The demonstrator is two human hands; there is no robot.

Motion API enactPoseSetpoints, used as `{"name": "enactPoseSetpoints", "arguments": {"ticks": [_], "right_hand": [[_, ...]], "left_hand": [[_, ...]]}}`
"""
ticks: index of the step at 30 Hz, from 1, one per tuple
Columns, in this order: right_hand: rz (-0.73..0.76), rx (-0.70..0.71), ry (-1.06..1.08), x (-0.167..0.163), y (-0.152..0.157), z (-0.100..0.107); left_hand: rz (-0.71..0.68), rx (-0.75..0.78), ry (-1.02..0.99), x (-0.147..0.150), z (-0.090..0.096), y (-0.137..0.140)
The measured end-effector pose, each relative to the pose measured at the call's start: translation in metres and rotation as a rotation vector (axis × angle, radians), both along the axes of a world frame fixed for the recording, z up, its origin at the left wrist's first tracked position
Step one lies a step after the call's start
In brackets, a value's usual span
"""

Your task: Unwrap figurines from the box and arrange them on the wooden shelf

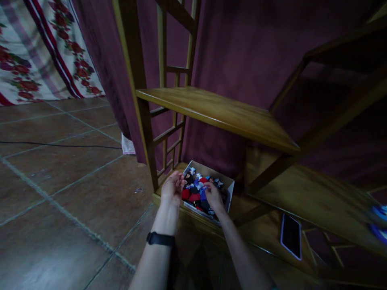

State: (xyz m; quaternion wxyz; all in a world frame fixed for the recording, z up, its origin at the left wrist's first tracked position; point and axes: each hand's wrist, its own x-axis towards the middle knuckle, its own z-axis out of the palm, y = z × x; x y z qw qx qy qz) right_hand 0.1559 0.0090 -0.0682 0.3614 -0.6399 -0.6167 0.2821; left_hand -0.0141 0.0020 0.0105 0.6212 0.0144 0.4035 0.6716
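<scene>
A white-rimmed cardboard box [230,189] sits on the low wooden shelf. Small figures or toy-like pieces [195,196] in red, black, blue and white fill it; their exact kind is too small to make out. At the box's left edge is my left hand [173,187], its fingers loosely curved and apart from the thumb, with nothing visible in it. A dark band [160,239] circles that wrist. My right hand [214,197] reaches over the box's right half. Its fingertips are pinched together among the pieces, beside a white and blue one; what they grip is hidden.
A wooden shelf board [211,110] juts out above the box, with an upright post [142,133] at its left. A phone [291,235] lies on the low shelf at right. A black cable [60,144] crosses the tiled floor. Purple curtain hangs behind.
</scene>
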Motion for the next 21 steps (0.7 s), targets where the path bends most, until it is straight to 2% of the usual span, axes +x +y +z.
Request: {"name": "enactPoseSetpoints", "arguments": {"ticks": [4,9,11,14,17,21], "right_hand": [[0.065,0.076,-0.184,-0.005,0.016,0.001],[0.207,0.006,-0.359,-0.009,0.018,0.000],[0.196,-0.009,-0.402,-0.007,0.017,0.001],[0.101,-0.073,-0.469,-0.004,0.021,0.006],[0.034,-0.113,-0.518,-0.008,0.037,0.013],[0.034,-0.107,-0.627,-0.025,0.063,0.012]], "left_hand": [[-0.012,-0.022,-0.009,-0.007,0.005,0.003],[-0.053,-0.015,-0.027,-0.008,0.009,0.003],[-0.062,0.005,-0.036,-0.008,0.010,0.002],[-0.057,0.012,-0.062,-0.008,0.013,0.000],[-0.053,0.005,-0.063,-0.007,0.015,-0.001],[-0.062,0.008,-0.051,-0.008,0.015,0.000]]}}
